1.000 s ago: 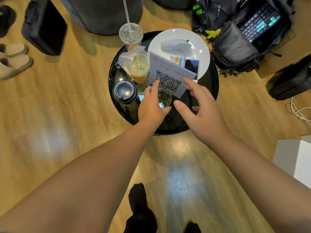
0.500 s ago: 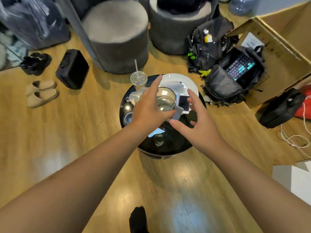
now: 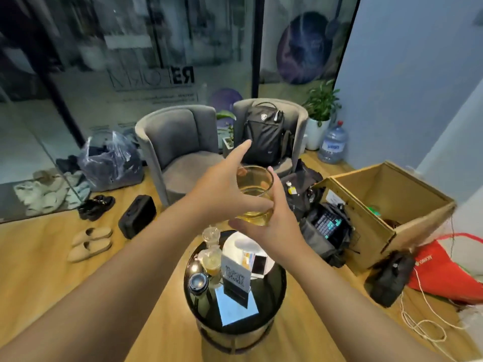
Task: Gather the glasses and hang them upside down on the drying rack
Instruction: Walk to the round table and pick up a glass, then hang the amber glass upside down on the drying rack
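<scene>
While both hands (image 3: 222,189) (image 3: 271,226) lift it above the tabletop (image 3: 271,304), the glass (image 3: 254,194) looks smooth, rigid and breakable; left fingers (image 3: 236,156) wrap its wall, right fingers seemingly cup its base, the steadiest hold.

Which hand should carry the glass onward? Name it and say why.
Probably the left hand: its fingers and thumb already wrap the upright glass. The right hand only steadies its lower side.
</scene>
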`<action>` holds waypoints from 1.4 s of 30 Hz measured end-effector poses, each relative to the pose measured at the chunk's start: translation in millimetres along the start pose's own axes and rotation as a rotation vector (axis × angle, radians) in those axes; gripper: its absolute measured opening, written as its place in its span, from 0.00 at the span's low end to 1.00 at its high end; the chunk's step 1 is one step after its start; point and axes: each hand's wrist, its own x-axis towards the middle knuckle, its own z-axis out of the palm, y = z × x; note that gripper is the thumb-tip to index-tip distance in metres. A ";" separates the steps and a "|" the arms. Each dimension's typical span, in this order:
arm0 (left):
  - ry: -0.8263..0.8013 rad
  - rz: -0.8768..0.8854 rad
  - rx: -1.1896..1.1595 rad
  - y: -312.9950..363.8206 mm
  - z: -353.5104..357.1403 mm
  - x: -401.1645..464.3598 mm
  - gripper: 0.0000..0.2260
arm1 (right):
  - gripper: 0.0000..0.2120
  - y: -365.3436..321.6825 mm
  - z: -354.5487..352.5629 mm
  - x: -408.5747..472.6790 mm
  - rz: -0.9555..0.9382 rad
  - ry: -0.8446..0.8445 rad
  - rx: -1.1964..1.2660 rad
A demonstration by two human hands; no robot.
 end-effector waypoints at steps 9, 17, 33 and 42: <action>0.114 0.000 0.032 148.8 -110.7 -64.6 0.51 | 0.42 -166.7 -38.8 -31.6 -0.278 0.054 0.116; 0.364 -0.196 -0.065 192.7 -225.2 -199.0 0.40 | 0.45 -291.3 13.3 -70.0 -0.327 -0.101 0.187; 1.128 -0.612 0.232 211.0 -358.2 -696.9 0.15 | 0.40 -519.6 260.2 -333.9 -0.522 -0.743 0.497; 1.355 -0.835 0.466 309.6 -330.8 -979.8 0.16 | 0.44 -602.2 349.0 -610.2 -0.575 -1.159 0.633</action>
